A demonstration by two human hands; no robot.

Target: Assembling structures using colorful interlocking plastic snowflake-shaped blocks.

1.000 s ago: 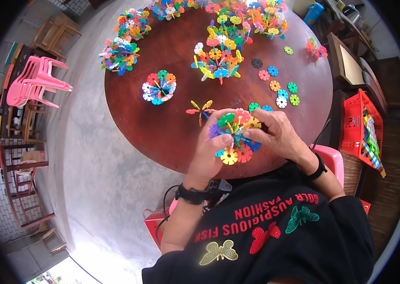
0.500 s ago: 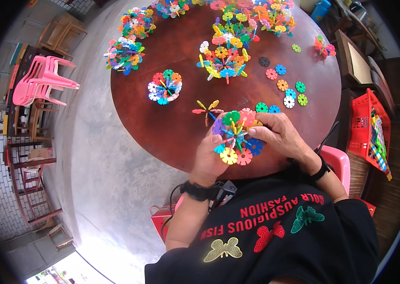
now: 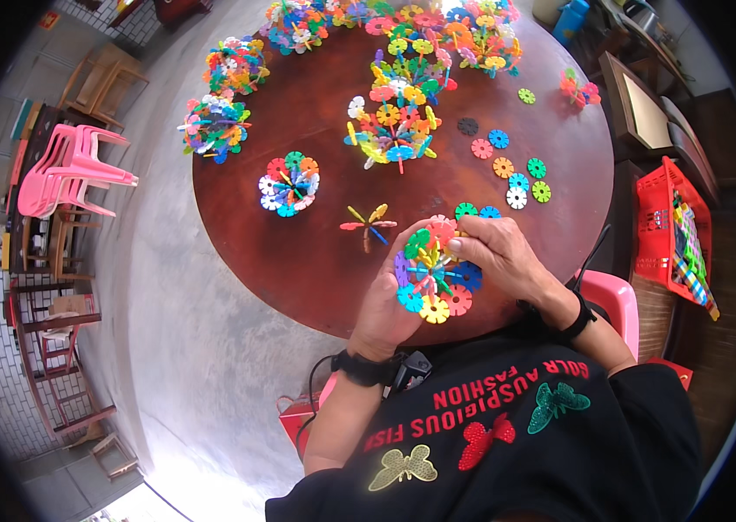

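A round cluster of colourful notched plastic discs (image 3: 435, 308) is held between my two hands above the near edge of the table. My left hand (image 3: 383, 315) is closed on its left side, by the purple and blue discs. On the opposite side, the thumb and fingers of my right hand (image 3: 502, 252) pinch its upper right rim, beside the red and dark blue discs. Just beyond my hands lies a small star-shaped piece of joined discs (image 3: 369, 225). A finished-looking ring cluster (image 3: 289, 184) rests farther left.
Loose discs (image 3: 517, 181) lie scattered on the right of the round brown table (image 3: 298, 261). Several larger disc constructions (image 3: 398, 130) stand toward the back. A red basket (image 3: 657, 226) is at the right, and a pink chair (image 3: 616, 300) stands close to my right arm.
The cluster stays between my hands, now turned slightly. My right hand's grip has shifted a little along the upper right rim, and the whole view has moved slightly.
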